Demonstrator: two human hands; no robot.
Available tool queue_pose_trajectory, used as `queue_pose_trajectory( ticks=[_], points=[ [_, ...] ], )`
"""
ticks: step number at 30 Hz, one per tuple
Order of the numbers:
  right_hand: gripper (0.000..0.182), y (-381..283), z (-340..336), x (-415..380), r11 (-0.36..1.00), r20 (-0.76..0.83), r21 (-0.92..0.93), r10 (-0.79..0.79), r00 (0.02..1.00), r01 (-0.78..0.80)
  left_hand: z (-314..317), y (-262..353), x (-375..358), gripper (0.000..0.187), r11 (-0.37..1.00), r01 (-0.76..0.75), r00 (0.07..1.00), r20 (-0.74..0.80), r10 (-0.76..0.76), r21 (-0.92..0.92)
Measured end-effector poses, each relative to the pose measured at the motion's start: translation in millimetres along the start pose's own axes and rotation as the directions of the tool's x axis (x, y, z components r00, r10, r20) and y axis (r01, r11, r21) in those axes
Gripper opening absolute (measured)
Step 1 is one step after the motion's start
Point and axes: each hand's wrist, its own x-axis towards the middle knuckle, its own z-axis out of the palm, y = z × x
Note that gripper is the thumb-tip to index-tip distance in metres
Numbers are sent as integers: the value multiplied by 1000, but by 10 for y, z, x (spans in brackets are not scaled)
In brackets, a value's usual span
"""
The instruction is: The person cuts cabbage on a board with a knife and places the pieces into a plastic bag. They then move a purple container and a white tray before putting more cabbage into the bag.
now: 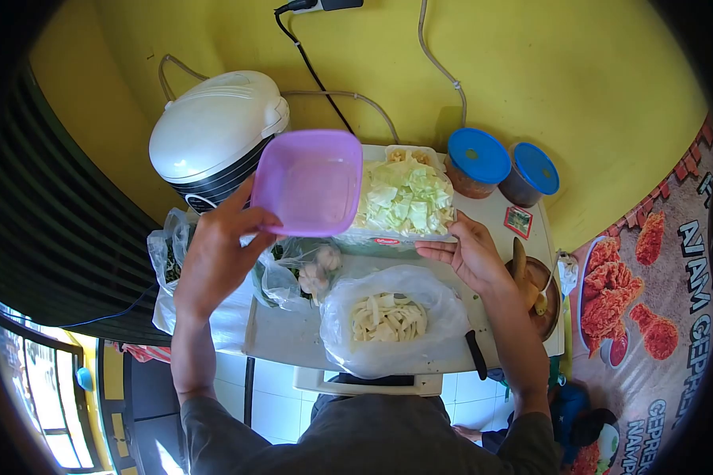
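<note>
My left hand (226,241) grips the near left side of a square purple plastic bowl (309,184), held up in the air with its inside showing no food. My right hand (469,252) has its thumb and fingers around the right corner of a clear plastic container (404,237) heaped with chopped cabbage (408,194). The raised bowl covers that container's left part. Nearer to me, a plastic bag (444,317) lies spread around pale cut strips (388,317). Garlic bulbs (317,277) in a clear bag lie left of it.
A white rice cooker (214,131) stands at the back left. Two tubs with blue lids (479,156) are at the back right. A stone mortar (540,317) with a pestle and a black-handled knife (475,354) sit along the right side.
</note>
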Motion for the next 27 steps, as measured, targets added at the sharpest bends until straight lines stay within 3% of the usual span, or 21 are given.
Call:
queue_pose_trajectory(
  ticks=[4, 10, 18, 27],
  points=[
    [41, -2, 86, 172, 1000, 23, 14, 1, 1000, -1, -42, 16, -581, 18, 993, 44, 997, 63, -51, 112],
    [37, 7, 287, 477, 999, 40, 37, -6, 999, 5, 188, -106, -981, 17, 986, 164, 974, 155, -165, 25],
    [35, 16, 556, 941, 999, 68, 39, -21, 997, 19, 279, -179, -1064, 18, 975, 218, 961, 181, -208, -37],
    [35, -15, 576, 1238, 999, 23, 46, -21, 1000, 20, 309, -158, -958, 18, 983, 179, 968, 187, -168, -42]
  ],
)
